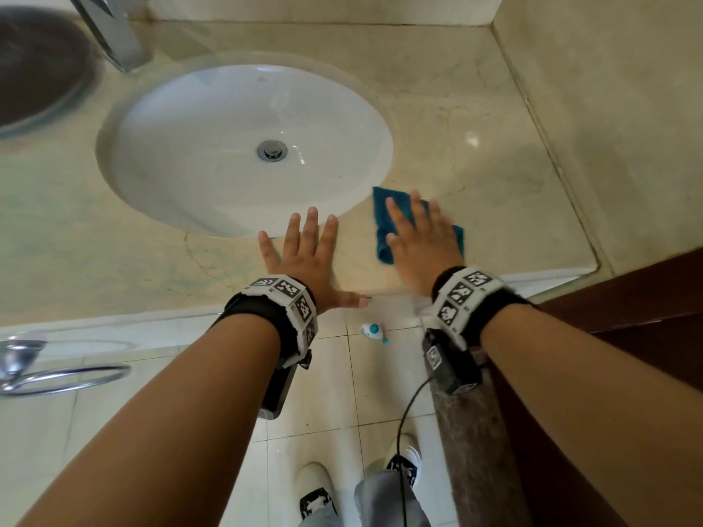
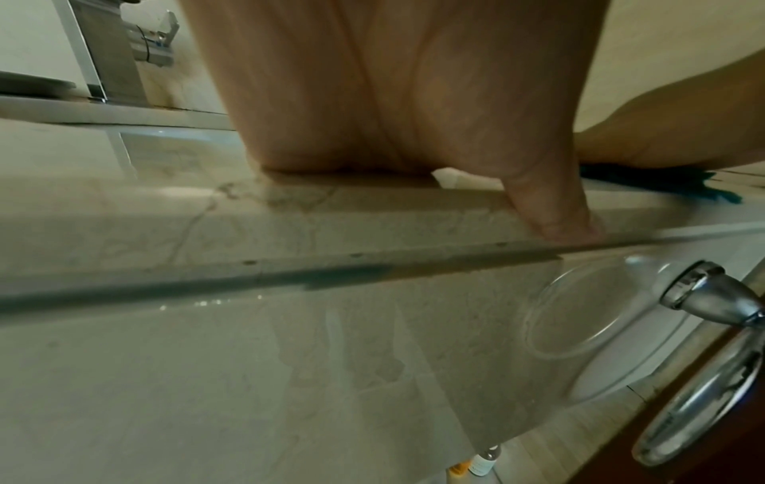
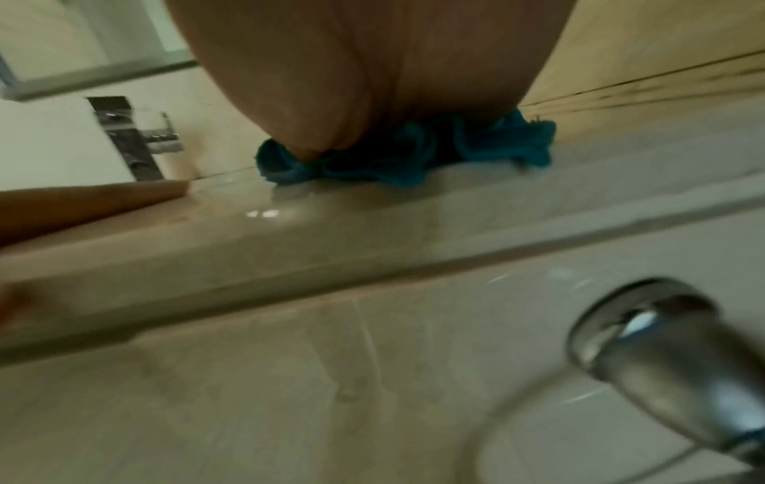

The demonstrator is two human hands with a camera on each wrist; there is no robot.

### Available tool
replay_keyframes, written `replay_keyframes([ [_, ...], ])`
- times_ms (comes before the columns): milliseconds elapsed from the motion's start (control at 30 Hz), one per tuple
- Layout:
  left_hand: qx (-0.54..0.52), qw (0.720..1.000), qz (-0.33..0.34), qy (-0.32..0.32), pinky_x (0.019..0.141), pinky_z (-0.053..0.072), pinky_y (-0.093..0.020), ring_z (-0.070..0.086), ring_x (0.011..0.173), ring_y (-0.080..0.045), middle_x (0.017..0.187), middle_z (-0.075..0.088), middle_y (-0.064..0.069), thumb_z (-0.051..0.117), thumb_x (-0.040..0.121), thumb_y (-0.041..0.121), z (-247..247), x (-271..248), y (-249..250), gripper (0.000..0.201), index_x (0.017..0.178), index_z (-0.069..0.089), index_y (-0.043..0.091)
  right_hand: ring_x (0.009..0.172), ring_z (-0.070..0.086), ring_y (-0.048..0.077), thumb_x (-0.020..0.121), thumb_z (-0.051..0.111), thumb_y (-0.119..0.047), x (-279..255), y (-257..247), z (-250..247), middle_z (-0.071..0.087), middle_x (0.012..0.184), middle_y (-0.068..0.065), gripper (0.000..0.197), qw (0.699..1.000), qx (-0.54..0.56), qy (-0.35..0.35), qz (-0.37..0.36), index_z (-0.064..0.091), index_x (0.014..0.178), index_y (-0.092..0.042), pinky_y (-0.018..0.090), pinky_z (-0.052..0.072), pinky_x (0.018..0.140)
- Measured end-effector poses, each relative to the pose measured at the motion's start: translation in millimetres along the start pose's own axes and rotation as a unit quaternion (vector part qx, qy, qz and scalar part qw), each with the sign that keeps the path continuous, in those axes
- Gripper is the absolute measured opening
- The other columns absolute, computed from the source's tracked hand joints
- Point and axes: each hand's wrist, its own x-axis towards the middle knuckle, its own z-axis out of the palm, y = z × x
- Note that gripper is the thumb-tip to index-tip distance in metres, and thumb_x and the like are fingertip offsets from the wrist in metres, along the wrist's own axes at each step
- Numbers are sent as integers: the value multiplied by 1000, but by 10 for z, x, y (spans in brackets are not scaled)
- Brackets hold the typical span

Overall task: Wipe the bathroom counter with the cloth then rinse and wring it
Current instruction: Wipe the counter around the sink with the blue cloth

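Note:
A teal cloth [image 1: 381,209] lies on the beige marble counter [image 1: 475,154] just right of the white sink basin [image 1: 213,119]. My right hand [image 1: 416,237] presses flat on the cloth with straight fingers and covers most of it. In the right wrist view the cloth [image 3: 496,147] bunches under the palm [image 3: 372,75]. My left hand [image 1: 304,252] rests flat on the counter's front strip, fingers spread towards the basin, thumb along the edge. The left wrist view shows that thumb [image 2: 554,203] on the counter edge and a bit of cloth [image 2: 662,180] beyond.
A chrome faucet [image 1: 110,32] stands behind the basin at the left, beside a dark round dish [image 1: 34,66]. A chrome towel ring [image 1: 57,374] hangs below the counter front. A wall [image 1: 608,108] bounds the counter on the right. A small teal-and-white object [image 1: 372,330] lies on the floor.

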Motion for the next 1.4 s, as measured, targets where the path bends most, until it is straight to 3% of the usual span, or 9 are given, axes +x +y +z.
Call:
replay_keyframes([
  [100,-2,1000,4,3,106,-13,-64,-29,140,-24,150,-35,0,45,57,89,-2,-4,1,129,142,-30,27,144,-15,29,100,14,-39,10,280,-63,-20,156,7,56,997,22,-6,68,-14,148,-29,47,-3,118],
  [267,2,1000,4,5,105,-13,-65,-28,140,-26,151,-34,-1,46,58,89,-2,2,13,129,142,-30,26,144,-16,30,100,16,-39,-70,174,-98,-20,156,4,56,992,50,2,115,-13,148,-30,46,-5,117],
  [333,1,1000,5,4,105,-13,-65,-29,140,-26,150,-35,-2,47,58,88,-1,3,12,130,141,-31,26,143,-17,32,100,17,-40,-130,49,-86,-21,156,6,58,994,46,-6,103,-14,148,-27,48,-6,116],
  [500,-1,1000,0,9,105,-12,-66,-29,140,-26,151,-34,-1,44,58,90,2,13,23,129,142,-30,26,142,-21,32,99,21,-40,-402,-379,46,-26,154,6,63,1000,16,-12,-8,-17,147,-24,46,-13,114],
  [633,3,1000,-1,10,105,-12,-66,-29,140,-25,151,-34,-1,43,57,90,7,14,28,129,142,-30,26,143,-19,29,99,21,-41,-278,-388,26,-23,155,4,61,999,5,-15,-30,-14,148,-27,46,-10,115],
  [800,-4,1000,6,17,105,-14,-64,-28,140,-25,151,-33,-1,46,58,89,31,28,-3,129,142,-29,26,144,-15,28,100,17,-38,185,-34,-180,-19,157,3,56,999,28,-20,24,-11,148,-30,44,-5,116],
  [967,-3,1000,12,19,105,-12,-66,-28,140,-26,151,-33,-1,46,58,89,26,25,-5,129,142,-29,26,144,-15,29,100,18,-38,91,216,-201,-19,156,5,57,997,24,-13,74,-11,148,-28,45,-4,117],
  [1200,-3,1000,6,22,107,-9,-68,-28,140,-26,151,-33,-2,41,58,91,13,13,20,128,143,-28,25,142,-22,33,99,20,-41,-363,-358,63,-27,153,10,64,999,-10,-31,-28,-20,146,-25,49,-9,115],
  [1400,4,1000,5,25,106,-11,-67,-28,140,-25,151,-33,-1,42,57,91,27,16,7,128,143,-28,26,144,-17,28,100,16,-39,23,-232,-69,-22,156,6,57,1000,1,-19,-11,-14,148,-29,46,-6,117],
])
